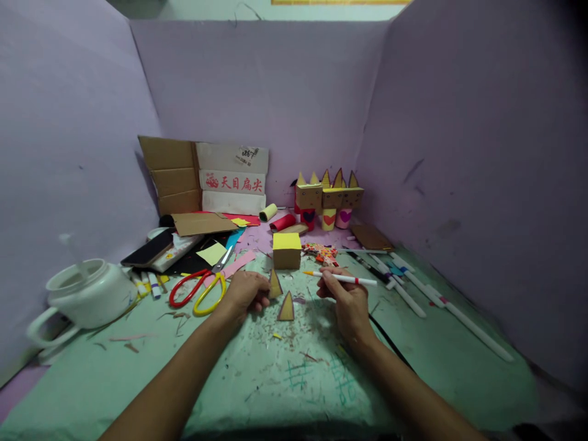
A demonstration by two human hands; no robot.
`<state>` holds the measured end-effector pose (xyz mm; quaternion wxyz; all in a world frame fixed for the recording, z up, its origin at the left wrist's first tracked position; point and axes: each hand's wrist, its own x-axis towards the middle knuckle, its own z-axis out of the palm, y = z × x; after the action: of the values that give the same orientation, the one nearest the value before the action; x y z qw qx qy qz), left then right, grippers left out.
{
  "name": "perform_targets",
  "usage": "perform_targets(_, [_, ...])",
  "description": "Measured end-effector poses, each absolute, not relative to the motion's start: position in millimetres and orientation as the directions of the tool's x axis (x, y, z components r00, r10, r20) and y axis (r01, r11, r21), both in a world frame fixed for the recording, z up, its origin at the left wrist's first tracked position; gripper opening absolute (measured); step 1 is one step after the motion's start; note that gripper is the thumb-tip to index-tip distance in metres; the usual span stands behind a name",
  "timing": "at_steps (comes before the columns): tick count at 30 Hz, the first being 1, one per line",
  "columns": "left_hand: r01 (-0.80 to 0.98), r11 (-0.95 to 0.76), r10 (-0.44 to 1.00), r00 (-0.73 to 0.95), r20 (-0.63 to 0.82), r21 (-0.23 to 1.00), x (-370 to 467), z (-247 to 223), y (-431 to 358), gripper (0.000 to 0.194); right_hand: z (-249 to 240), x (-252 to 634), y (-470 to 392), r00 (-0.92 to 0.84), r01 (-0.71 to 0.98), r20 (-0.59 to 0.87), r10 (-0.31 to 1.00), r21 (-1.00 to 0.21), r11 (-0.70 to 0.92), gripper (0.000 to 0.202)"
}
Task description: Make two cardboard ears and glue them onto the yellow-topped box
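Observation:
My left hand (249,292) pinches the left edge of a small cardboard triangle (275,285) with a dark outline. A second outlined triangle (286,306) lies on the green table cover just right of it. My right hand (343,297) holds a white marker (362,281) with a red band, its yellowish tip pointing left, apart from both triangles. Behind the triangles sits a small cardboard box (287,252) with a yellow top.
Scissors (212,283) with red and yellow handles lie left of my left hand, near a white teapot (89,294). Cat-like cardboard figures (328,202) stand at the back. Pens (408,298) lie on the right. Purple panels (261,79) enclose the table.

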<state>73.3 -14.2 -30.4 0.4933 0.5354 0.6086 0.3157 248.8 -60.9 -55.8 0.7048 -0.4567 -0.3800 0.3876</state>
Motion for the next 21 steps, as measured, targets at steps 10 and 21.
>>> perform_targets(10, [0.225, 0.326, 0.914, 0.173, -0.367, 0.918, 74.5, -34.1, -24.8, 0.001, -61.9, 245.4, -67.4, 0.192, 0.079, 0.289, 0.938, -0.957, 0.278, 0.021])
perform_targets(21, [0.293, 0.323, 0.908, 0.172, -0.382, 0.900, 76.7, -36.4, -24.4, 0.010, -61.4, 240.4, -67.8, 0.147, 0.142, 0.324, 0.935, -0.942, 0.304, 0.015])
